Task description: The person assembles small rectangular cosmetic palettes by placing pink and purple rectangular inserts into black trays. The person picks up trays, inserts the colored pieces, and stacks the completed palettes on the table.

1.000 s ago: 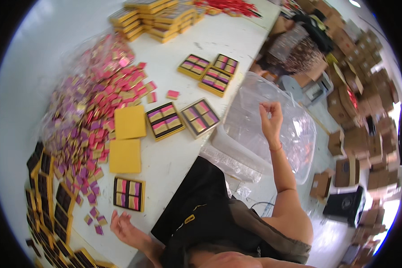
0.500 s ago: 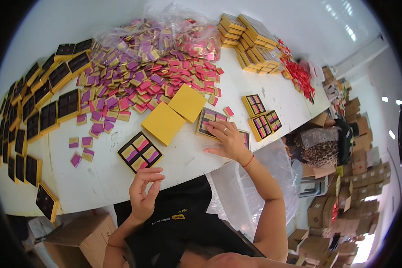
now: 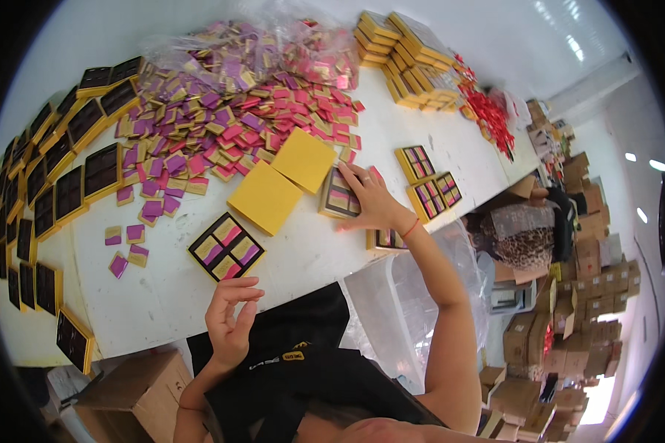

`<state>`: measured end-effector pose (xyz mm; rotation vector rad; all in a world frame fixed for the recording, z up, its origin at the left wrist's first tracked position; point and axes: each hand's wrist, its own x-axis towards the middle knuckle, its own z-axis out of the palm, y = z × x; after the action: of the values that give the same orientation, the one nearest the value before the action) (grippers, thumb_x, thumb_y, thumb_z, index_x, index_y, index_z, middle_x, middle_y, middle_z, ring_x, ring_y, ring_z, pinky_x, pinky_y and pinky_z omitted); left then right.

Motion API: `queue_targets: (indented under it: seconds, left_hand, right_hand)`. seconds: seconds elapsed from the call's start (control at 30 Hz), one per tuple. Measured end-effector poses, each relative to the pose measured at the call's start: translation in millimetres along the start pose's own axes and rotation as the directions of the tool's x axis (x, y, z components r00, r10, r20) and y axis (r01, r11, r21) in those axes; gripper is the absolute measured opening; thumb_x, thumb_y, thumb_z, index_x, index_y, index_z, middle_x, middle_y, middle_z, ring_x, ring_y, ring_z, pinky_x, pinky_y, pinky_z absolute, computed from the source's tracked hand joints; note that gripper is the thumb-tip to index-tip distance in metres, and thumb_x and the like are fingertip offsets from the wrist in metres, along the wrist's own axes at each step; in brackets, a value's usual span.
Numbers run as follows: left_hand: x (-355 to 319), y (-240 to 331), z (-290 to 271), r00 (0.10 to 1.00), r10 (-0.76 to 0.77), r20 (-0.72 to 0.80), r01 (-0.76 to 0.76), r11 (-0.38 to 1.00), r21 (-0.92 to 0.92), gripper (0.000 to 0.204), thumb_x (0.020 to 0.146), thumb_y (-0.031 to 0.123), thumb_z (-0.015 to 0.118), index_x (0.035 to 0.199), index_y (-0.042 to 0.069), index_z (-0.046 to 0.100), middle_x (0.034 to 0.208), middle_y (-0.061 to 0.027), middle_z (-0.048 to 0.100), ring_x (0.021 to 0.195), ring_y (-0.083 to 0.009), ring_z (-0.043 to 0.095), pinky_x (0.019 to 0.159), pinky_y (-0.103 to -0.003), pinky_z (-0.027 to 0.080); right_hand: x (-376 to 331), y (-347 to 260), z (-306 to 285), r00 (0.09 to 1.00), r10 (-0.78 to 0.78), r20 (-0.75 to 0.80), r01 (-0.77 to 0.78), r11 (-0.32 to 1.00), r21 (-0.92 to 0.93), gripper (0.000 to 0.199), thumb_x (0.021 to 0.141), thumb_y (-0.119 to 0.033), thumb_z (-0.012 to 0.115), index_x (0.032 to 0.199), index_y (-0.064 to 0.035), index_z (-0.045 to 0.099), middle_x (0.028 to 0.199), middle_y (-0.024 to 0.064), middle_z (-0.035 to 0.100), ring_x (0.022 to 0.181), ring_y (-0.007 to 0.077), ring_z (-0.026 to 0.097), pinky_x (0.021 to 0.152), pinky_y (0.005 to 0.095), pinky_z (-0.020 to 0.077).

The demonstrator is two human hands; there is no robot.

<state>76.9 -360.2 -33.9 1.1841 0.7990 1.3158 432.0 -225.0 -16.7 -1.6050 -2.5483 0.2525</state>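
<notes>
My right hand [image 3: 377, 203] spans a filled chocolate box [image 3: 335, 198], fingertips by its far edge and thumb by its near edge; the palm hides its right part. Another filled box [image 3: 386, 239] lies partly under my right wrist. My left hand [image 3: 231, 317] is raised at the table's front edge, loosely curved, fingers and thumb apart, holding nothing. Just beyond it lies an open box [image 3: 227, 248] with four dark compartments, each holding gold-and-pink or gold-and-purple wrapped pieces. Two yellow square lids or boxes [image 3: 264, 197] lie between it and the box at my right hand, overlapping at a corner.
A large heap of wrapped pieces [image 3: 222, 125] spills from clear bags at the back. Several empty dark-lined boxes [image 3: 85, 122] line the left. Small filled boxes [image 3: 426, 199] lie to the right; stacked boxes [image 3: 417, 74] and red ribbons [image 3: 488, 118] stand behind. A person [image 3: 521, 236] bends beyond.
My right hand has slid away from me, its fingers now reaching the box's far edge. More of the box under my wrist shows. My left hand has barely moved.
</notes>
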Motion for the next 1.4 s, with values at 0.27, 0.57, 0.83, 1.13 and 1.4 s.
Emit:
queue_targets:
  seconds: [0.27, 0.57, 0.83, 1.13, 1.4]
  left_hand:
    - [-5, -8, 3, 0.999, -0.025, 0.034, 0.025, 1.0, -0.004, 0.016, 0.091, -0.001, 0.054, 0.105, -0.003, 0.059, 0.119, -0.0175, 0.056, 0.1, -0.0198, 0.061, 0.091, -0.032, 0.049]
    - [9, -16, 21, 0.986, -0.092, 0.138, 0.099, 0.994, -0.041, 0.018, 0.091, 0.001, 0.054, 0.107, -0.004, 0.059, 0.118, -0.0184, 0.056, 0.1, -0.0228, 0.061, 0.089, -0.034, 0.05]
    - [-1, -35, -5, 0.99, 0.046, 0.135, -0.067, 0.986, 0.154, 0.018, 0.089, 0.006, 0.053, 0.105, -0.001, 0.058, 0.112, -0.0184, 0.058, 0.09, -0.0234, 0.06, 0.08, -0.035, 0.051]
    - [10, -27, 7, 0.967, 0.075, 0.245, -0.129, 0.968, 0.214, 0.017, 0.089, 0.009, 0.054, 0.103, 0.001, 0.057, 0.107, -0.0166, 0.06, 0.085, -0.0226, 0.06, 0.077, -0.035, 0.051]
    - [6, -30, 14, 0.995, 0.064, 0.077, -0.077, 0.98, 0.185, 0.015, 0.09, 0.007, 0.05, 0.102, 0.001, 0.056, 0.106, -0.0146, 0.059, 0.081, -0.0205, 0.058, 0.076, -0.034, 0.049]
  right_hand:
    - [-42, -10, -71, 0.996, 0.09, -0.004, -0.085, 0.955, 0.284, 0.106, 0.061, -0.033, 0.086, 0.152, -0.013, 0.035, 0.132, 0.0202, 0.048, 0.116, 0.0359, 0.048, 0.103, 0.0413, 0.039]
    - [-120, 13, -50, 0.987, 0.109, -0.118, -0.093, 0.986, 0.135, 0.117, 0.064, -0.048, 0.087, 0.156, -0.0097, 0.025, 0.163, 0.0171, 0.015, 0.148, 0.0423, 0.016, 0.12, 0.0486, 0.0166]
    - [-315, 141, 73, 0.471, 0.731, -0.495, -0.882, 0.375, -0.286, 0.066, 0.074, -0.047, 0.08, 0.125, -0.0113, 0.059, 0.133, 0.0155, 0.055, 0.118, 0.0345, 0.052, 0.097, 0.0486, 0.0422]
    - [-350, 82, 156, 0.339, 0.756, -0.56, -0.931, 0.355, -0.085, 0.063, 0.068, -0.034, 0.086, 0.121, -0.0084, 0.063, 0.135, 0.0127, 0.051, 0.119, 0.0331, 0.047, 0.097, 0.0493, 0.0399]
    - [-343, 130, 120, 0.102, 0.672, -0.734, -0.986, 0.168, 0.017, 0.059, 0.074, -0.047, 0.078, 0.115, -0.0064, 0.067, 0.128, 0.0145, 0.059, 0.116, 0.0354, 0.054, 0.099, 0.046, 0.0418]
